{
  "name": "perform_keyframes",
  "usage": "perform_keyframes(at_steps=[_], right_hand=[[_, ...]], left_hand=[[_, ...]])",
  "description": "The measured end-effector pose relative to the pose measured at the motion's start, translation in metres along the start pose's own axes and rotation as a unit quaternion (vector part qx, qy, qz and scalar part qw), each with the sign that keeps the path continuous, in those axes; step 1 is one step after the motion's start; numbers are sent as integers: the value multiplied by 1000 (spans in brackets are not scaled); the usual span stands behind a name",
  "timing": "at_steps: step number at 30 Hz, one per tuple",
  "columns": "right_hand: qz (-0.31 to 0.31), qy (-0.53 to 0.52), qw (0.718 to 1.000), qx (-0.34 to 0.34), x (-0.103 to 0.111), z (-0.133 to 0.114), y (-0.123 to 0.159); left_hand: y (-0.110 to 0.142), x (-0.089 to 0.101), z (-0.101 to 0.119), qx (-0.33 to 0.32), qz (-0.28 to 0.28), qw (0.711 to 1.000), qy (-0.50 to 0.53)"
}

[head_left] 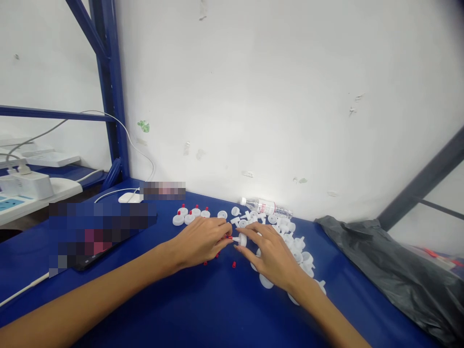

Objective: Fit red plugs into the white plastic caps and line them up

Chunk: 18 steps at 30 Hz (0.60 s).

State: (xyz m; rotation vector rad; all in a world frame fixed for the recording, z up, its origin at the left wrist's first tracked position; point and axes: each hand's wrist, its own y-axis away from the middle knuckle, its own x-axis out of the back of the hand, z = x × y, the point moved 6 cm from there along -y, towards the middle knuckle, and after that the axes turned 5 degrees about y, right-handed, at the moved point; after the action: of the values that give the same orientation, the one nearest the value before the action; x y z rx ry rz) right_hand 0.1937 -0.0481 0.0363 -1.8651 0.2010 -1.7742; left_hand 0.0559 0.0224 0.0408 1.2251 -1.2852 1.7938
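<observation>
Bare forearms [112, 287] — left fingers [224, 230] clamp red tip [229, 237], right fingers [253, 236] white cap [243, 239] — nozzle [236, 239] pointing left, roughly level.

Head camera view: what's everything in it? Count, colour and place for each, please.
Round plastic caps with upright tips: at least five, white with red tips, left
Spouted plastic caps: many, white, around right hand
Small plastic tips: at least three, red, loose, near side
Plastic bottle: one, clear, lying by wall
Plastic sheet: one, dark grey, right
Pixelated device: one, dark, left
Rounded case: one, white, behind device
Cables: several, white, left
Power strip: one, white, far left
Flat boxes: several, white, far left
Tabletop: one, blue, below
Metal frame: one, blue, left
Slanted bar: one, grey, right
Wall: one, white, behind
Left hand: one, bare, pinching a red tip
Right hand: one, bare, holding a white spouted cap
</observation>
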Motion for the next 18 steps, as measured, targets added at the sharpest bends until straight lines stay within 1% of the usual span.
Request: perform_keyframes(at_steps=[5,10,14,18], right_hand=[[6,-2,1000,-14,3,-1,-1],[1,-29,1000,-8,3,-2,-2],[-9,-94,995,-13,-2,1,-2],[17,-156,987,-35,-2,3,0]], left_hand=[[0,-4,0,-7,-16,999,-51],[-1,-5,2,-3,-17,999,-51],[-2,-9,-2,1,-7,999,-45],[-1,-13,-5,-19,6,999,-28]])
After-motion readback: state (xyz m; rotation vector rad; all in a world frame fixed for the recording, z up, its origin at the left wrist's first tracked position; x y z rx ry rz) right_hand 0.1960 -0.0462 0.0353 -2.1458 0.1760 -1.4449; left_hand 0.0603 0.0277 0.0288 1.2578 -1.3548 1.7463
